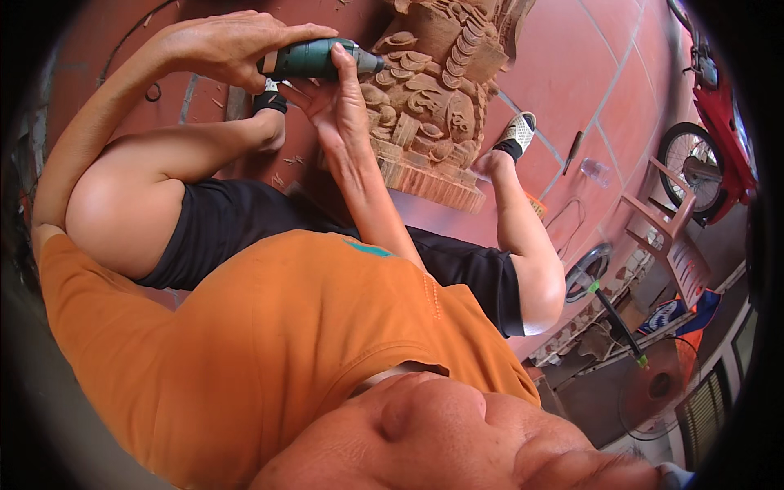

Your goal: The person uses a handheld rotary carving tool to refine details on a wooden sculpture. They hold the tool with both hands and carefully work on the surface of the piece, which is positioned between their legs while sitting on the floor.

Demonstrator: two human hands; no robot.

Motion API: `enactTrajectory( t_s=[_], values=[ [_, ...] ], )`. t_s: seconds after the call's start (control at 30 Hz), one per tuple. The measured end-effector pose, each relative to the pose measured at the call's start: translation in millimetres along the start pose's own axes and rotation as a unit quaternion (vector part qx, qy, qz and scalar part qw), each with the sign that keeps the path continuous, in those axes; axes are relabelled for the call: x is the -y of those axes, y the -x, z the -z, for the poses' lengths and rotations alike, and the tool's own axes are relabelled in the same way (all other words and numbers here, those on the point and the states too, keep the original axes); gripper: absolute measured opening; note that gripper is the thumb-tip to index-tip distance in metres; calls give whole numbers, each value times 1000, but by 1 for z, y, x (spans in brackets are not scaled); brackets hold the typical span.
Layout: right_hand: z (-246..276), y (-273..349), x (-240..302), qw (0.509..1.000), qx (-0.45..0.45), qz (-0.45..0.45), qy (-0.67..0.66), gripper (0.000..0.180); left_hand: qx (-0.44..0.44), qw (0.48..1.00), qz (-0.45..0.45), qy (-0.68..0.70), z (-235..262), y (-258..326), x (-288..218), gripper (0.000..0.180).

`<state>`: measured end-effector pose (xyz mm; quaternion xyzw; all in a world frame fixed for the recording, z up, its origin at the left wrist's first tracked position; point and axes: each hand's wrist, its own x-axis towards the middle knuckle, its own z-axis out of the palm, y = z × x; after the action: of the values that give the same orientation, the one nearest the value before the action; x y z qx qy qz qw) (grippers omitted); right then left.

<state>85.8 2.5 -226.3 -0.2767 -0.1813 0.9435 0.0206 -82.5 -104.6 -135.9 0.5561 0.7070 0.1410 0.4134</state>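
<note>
A green die grinder [314,59] with a dark, tapered nose points right, at the brown wood carving [441,106]. The nose's tip is at the carving's left side; whether it touches I cannot tell. My left hand [233,45] is closed round the grinder's rear end, one finger stretched along its top. My right hand [339,110] holds the body from the near side, thumb laid over it and fingers beneath. The carving, covered in coin-like discs and rounded relief shapes, stands on a rough wooden base [429,181] between my feet.
Wood chips lie on the red tiled floor [563,49], and a dark cord [122,53] runs at upper left. A dark stick-like tool [574,153] and a clear cup [596,171] lie right of my foot. Farther right stand a plastic chair [686,261], fan [657,384] and red motorbike [727,139].
</note>
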Motion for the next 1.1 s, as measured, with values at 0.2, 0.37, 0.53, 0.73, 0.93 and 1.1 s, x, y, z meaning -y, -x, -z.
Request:
enactTrajectory(
  t_s=[0.2,0.37,0.53,0.73,0.93,1.1],
  values=[
    [-4,-6,-9,998,-34,53,23,55,-48,999,2,-2,-9,4,8,111],
    [-7,-11,-12,995,-41,81,40,56,-53,999,-4,-11,-10,2,16,110],
    [-2,-11,-17,991,-51,98,77,54,28,999,-2,33,8,-1,13,101],
    [-2,-8,-17,989,-62,100,86,57,49,998,-17,34,12,0,9,100],
    [-7,-7,-14,990,-70,118,41,52,57,998,-22,29,14,-2,7,99],
    [-6,-7,-12,989,-72,124,34,53,58,998,-20,26,17,-8,8,99]
  ],
)
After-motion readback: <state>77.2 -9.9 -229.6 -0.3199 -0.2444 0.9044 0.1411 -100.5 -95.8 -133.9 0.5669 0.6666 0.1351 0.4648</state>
